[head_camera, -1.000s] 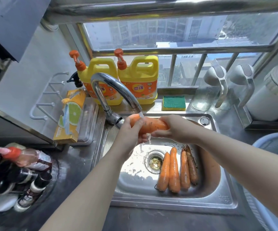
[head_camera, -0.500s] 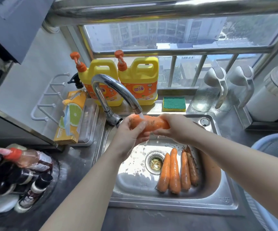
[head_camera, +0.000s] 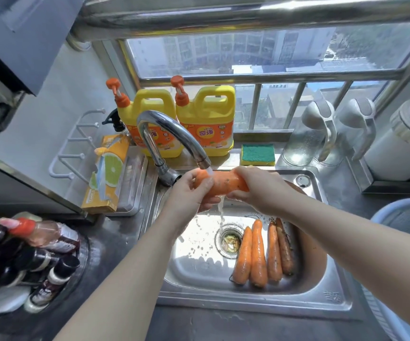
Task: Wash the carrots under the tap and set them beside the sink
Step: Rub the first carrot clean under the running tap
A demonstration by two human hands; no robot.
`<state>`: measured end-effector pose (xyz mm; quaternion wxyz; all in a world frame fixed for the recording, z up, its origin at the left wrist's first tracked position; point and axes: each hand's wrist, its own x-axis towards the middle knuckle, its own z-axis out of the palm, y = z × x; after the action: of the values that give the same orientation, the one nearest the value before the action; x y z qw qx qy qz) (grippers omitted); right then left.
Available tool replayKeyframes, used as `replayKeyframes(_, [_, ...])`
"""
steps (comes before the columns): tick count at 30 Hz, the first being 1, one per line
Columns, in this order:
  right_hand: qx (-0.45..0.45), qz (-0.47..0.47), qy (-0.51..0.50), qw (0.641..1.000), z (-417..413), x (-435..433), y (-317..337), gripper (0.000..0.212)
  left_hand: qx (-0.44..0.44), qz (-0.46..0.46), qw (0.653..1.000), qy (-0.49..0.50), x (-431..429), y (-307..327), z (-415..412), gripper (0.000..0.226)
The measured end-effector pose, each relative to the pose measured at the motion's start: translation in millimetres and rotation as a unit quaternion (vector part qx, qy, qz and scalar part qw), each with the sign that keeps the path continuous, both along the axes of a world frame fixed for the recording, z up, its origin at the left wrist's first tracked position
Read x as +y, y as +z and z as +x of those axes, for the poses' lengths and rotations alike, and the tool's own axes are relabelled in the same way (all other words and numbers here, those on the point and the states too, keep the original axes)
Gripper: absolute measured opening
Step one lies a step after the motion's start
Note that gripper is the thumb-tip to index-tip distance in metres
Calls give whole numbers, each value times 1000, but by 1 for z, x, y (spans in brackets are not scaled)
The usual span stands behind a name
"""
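Note:
A thick orange carrot (head_camera: pixel 221 184) lies crosswise under the chrome tap (head_camera: pixel 172 134), and water runs over it into the steel sink (head_camera: pixel 248 300). My left hand (head_camera: pixel 189 193) grips the carrot's left end from below. My right hand (head_camera: pixel 260 187) holds its right end, fingers curled over the top. Several more carrots (head_camera: pixel 258 254) lie side by side in the basin, right of the drain (head_camera: pixel 229 239); the rightmost one looks dirty.
Two yellow detergent jugs (head_camera: pixel 204 124) and a green sponge (head_camera: pixel 258 153) stand behind the sink. A box with a lime picture (head_camera: pixel 108 173) sits to the left. Sauce bottles (head_camera: pixel 34 244) crowd the lower left. Clear jugs (head_camera: pixel 322 134) stand back right; a pale blue basin (head_camera: pixel 400 217) is at right.
The carrot has stayed under the tap while both hands shifted slightly along and around it. The carrots in the basin have not moved.

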<state>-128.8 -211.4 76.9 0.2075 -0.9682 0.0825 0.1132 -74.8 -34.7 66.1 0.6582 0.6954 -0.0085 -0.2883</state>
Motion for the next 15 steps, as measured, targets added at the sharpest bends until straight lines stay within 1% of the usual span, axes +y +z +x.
replayKeyframes(2, [4,43,-2,999,-1,-3,0,34,61,-58,996,-9,7,2,3,37])
replayKeyframes(3, [0,54,1,999,0,-3,0,33,63,-65,996,-9,9,1,3,40])
replayKeyframes(7, [-2,62,20,998,4,-3,0,35,-31,10,999,-13,6,-3,0,60])
replayKeyframes(9, [26,112,18,993,3,-7,3,32,-33,5,999,-33,9,-2,2,61])
replayKeyframes(12, [63,155,25,986,-1,-13,7,27,34,-56,997,-49,19,-1,5,53])
replayKeyframes(15, [87,186,18,979,-3,-13,5,26,99,-112,989,-21,17,-4,-1,35])
